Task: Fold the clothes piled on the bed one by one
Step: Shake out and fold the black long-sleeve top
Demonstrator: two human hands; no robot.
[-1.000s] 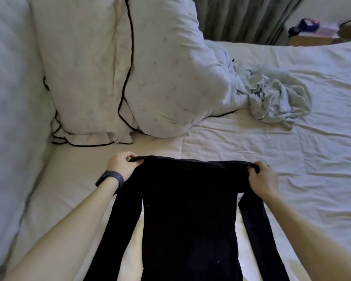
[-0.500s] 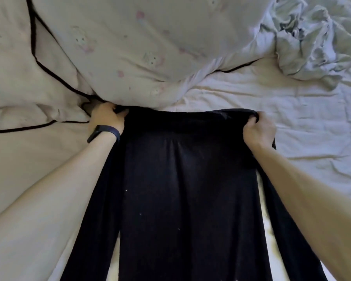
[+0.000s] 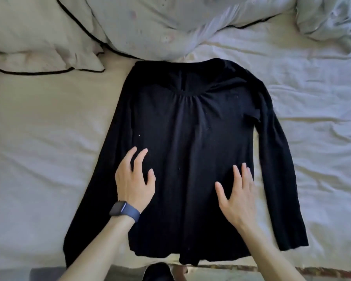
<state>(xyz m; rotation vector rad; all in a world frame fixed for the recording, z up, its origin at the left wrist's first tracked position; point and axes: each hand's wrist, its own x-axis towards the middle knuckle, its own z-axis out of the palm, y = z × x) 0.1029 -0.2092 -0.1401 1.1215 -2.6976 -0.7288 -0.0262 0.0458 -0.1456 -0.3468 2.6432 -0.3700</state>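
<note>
While my left hand point(image 3: 134, 183) and right hand point(image 3: 238, 195) rest, fingers spread, on the black long-sleeved knit top point(image 3: 190, 122), it lies flat on the cream bedsheet point(image 3: 39, 151), collar at twelve o'clock; soft, light and limp, I judge; I'd pinch the three-o'clock sleeve at its shoulder.

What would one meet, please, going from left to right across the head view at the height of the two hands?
Cream bed sheet → left sleeve of the black long-sleeved top → left hand → the top's middle → right hand → right sleeve → the wrinkled sheet again.
</note>
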